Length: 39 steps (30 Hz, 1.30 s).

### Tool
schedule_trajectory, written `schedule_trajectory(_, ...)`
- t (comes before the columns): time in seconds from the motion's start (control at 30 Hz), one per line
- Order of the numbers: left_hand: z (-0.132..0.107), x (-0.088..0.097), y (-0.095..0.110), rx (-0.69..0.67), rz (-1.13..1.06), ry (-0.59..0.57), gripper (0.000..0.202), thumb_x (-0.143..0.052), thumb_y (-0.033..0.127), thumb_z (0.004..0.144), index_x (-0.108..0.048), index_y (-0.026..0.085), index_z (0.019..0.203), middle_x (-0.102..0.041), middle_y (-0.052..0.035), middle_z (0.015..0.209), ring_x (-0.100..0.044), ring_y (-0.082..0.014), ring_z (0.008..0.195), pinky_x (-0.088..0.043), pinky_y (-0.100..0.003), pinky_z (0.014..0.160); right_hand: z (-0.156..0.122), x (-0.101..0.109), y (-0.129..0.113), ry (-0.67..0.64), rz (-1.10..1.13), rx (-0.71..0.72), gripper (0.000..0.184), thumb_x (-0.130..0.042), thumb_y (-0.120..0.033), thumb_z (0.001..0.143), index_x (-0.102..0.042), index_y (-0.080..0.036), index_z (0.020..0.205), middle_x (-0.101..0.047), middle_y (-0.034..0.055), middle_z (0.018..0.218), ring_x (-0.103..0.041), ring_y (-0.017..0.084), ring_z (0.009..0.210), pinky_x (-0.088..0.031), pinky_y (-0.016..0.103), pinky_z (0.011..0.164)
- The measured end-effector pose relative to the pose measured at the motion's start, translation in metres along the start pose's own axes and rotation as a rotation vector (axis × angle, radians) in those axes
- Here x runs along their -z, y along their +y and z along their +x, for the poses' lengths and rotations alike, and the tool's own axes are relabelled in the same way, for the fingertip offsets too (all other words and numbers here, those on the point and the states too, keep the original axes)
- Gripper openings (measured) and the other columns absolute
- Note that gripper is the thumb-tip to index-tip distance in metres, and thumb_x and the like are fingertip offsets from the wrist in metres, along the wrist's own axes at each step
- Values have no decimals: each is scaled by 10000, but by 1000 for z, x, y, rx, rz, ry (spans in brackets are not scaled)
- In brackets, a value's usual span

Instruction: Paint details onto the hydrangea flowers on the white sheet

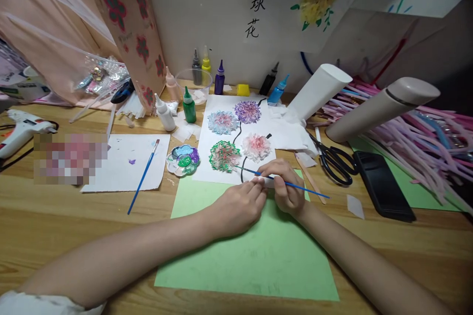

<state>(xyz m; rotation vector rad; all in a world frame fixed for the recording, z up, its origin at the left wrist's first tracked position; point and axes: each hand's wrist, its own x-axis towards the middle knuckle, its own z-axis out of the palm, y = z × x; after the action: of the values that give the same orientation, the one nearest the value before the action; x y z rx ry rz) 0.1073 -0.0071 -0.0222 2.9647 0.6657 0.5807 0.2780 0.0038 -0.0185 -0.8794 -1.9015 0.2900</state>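
White paper (pixel 264 123) bearing four fluffy flowers is spread on the worktop (pixel 121 251), partly over a green sheet (pixel 244 261). The left hand (pixel 240 206) is rested palm-down near its edge; any grip cannot be told. In the right hand (pixel 288 189), a blue-handled brush (pixel 306 189) is pinched, tip at the green-edged flower (pixel 223 156).

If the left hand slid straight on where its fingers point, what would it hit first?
Probably the right hand, which holds a brush. It looks very close ahead; whether the hands already touch is unclear.
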Motion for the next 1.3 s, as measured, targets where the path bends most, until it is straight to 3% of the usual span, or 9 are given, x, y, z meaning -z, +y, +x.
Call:
schedule_trajectory(0.27,0,0,0,-14,1,22,243,-425,130,893,-550,37,1079,-655,-172,1037,-616,-246,1054,-518,-355,928,4,-3,0,-75,-7,-7,223,-337,-171,927,-554,-221,916,-633,40,781,-574,180,753,-473,325,685)
schedule_trajectory(0.57,1,-1,0,-8,6,12,248,-413,141,903,-555,36,1077,-655,-169,1028,-616,-257,1038,-533,-347,881,2,0,3,1,68,-42,237,-328,-180,932,-559,-206,882,-616,48,770,-562,181,737,-457,339,679)
schedule_trajectory(0.77,1,-2,-1,-7,0,10,275,-422,137,899,-541,21,1118,-655,-159,1034,-615,-257,1036,-518,-352,912,3,-1,3,-67,48,-47,232,-340,-169,927,-563,-204,870,-625,49,767,-565,179,736,-461,339,673)
schedule_trajectory(0.93,1,-2,0,-9,-10,6,243,-430,151,905,-547,34,1083,-651,-179,1042,-610,-260,1062,-523,-357,906,3,1,1,9,52,-20,253,-327,-162,926,-567,-201,854,-625,49,755,-564,177,728,-462,343,673)
schedule_trajectory(1.1,1,-2,0,-5,-20,-1,266,-421,144,907,-537,31,1117,-658,-175,1046,-624,-246,1042,-525,-357,907,1,1,1,-49,39,-17,237,-349,-154,916,-571,-203,852,-628,43,752,-563,173,727,-461,332,664)
schedule_trajectory(1.3,1,-1,0,-15,7,23,299,-426,121,892,-545,4,1140,-612,-223,1199,-585,-276,1147,-520,-359,919,-3,4,1,108,54,41,236,-342,-185,919,-569,-216,860,-627,37,744,-564,181,717,-453,348,662)
